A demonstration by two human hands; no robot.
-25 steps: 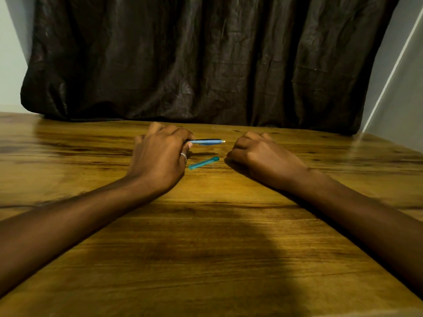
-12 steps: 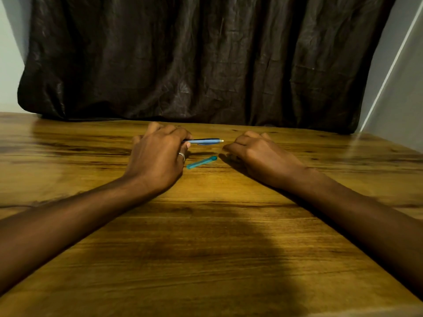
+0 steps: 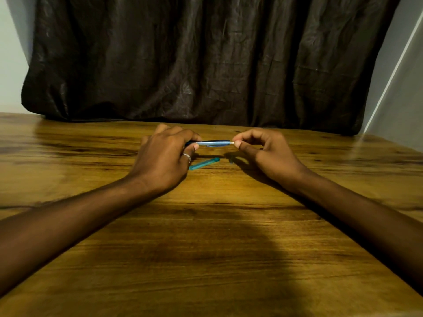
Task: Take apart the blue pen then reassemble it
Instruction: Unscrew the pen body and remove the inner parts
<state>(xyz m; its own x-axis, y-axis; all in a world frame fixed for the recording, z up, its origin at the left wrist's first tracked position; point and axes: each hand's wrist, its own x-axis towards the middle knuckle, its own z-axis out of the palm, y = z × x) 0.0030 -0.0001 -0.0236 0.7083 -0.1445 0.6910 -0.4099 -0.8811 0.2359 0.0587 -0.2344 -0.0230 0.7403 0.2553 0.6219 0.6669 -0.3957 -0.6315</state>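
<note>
The blue pen (image 3: 214, 143) is held level just above the surface (image 3: 212, 236), its long axis running left to right between the two hands. The left hand (image 3: 163, 159) has its fingers closed around the pen's left end. The right hand (image 3: 266, 152) pinches a small white tip (image 3: 233, 141) at the pen's right end between thumb and forefinger, so any pull should run straight along that axis, away from the left hand. A loose teal cap (image 3: 204, 163) lies on the surface just below the pen, touched by neither hand.
</note>
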